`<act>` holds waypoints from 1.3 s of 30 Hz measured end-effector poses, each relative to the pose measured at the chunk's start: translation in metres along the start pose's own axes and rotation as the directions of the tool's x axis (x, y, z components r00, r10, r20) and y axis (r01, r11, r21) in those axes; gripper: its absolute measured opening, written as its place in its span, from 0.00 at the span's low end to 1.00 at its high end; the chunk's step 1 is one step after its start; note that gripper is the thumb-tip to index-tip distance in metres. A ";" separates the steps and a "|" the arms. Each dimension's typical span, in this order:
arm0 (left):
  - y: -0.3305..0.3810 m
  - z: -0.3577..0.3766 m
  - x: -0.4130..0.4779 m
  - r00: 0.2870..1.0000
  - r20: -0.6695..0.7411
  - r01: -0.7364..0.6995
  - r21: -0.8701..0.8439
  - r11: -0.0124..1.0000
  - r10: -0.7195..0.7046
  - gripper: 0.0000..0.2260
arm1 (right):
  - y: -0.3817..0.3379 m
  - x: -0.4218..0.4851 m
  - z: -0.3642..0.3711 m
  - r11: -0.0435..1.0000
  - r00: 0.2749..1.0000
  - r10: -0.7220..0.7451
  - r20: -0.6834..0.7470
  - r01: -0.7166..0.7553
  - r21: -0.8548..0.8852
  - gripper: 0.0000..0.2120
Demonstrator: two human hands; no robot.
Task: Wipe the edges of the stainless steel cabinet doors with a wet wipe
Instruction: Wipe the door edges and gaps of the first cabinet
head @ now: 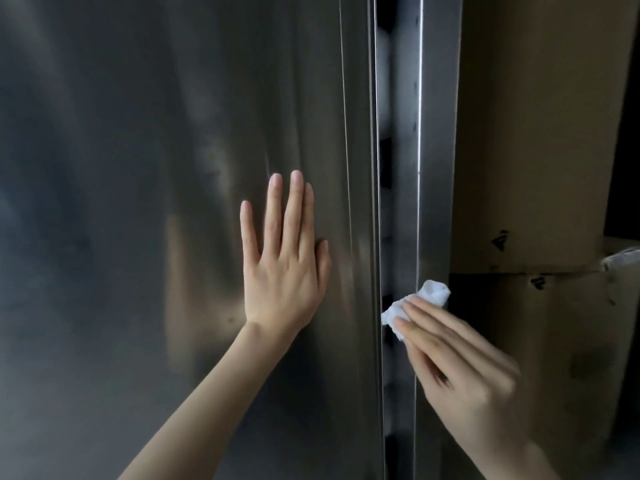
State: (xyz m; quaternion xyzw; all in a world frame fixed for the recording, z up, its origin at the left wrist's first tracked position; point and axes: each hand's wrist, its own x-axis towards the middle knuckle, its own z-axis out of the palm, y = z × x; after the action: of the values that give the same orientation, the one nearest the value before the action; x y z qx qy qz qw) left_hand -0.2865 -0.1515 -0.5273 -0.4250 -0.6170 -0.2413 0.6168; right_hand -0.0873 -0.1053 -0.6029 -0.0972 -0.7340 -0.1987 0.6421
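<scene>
A tall stainless steel cabinet door [156, 168] fills the left and middle of the head view. Its right edge [375, 202] runs top to bottom beside a dark gap and a steel frame post [429, 168]. My left hand [284, 265] lies flat on the door, fingers straight and pointing up, just left of that edge. My right hand [457, 358] presses a crumpled white wet wipe [415, 306] with straight fingers against the gap between the door edge and the post. The thumb is hidden under the hand.
Brown cardboard boxes [540, 150] stand right of the steel post, stacked with a seam at mid height. A pale, blurred object [623, 258] pokes in at the right border. The gap beside the door edge is narrow and dark.
</scene>
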 end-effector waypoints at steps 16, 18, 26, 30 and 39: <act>0.027 0.005 0.006 1.000 0.024 0.005 0.000 1.000 -0.005 0.28 | 0.033 0.004 0.016 0.976 0.979 0.200 -0.031 -0.197 0.089 0.11; 0.026 0.005 0.006 1.000 0.030 0.009 -0.006 1.000 -0.009 0.27 | 0.032 0.005 0.019 0.975 0.974 0.220 -0.045 -0.218 0.054 0.10; 0.024 0.002 -0.005 0.998 0.029 -0.060 -0.113 0.992 0.064 0.29 | 0.034 0.008 0.019 0.948 0.946 0.318 -0.065 -0.315 0.043 0.11; 0.034 -0.005 -0.043 0.973 0.101 -0.174 -0.264 0.949 0.207 0.27 | 0.029 0.009 0.014 0.939 0.941 0.336 -0.046 -0.338 -0.057 0.11; 0.047 -0.040 -0.050 0.933 0.280 -0.042 -0.541 0.840 0.226 0.24 | 0.027 0.014 -0.002 0.935 0.926 0.355 0.126 -0.353 -0.037 0.08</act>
State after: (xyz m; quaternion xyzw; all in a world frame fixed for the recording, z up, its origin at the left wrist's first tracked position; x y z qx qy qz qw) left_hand -0.2320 -0.1708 -0.5814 -0.6545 -0.5905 -0.2813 0.3792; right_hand -0.0771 -0.0833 -0.5846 -0.2453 -0.7435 -0.0779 0.6172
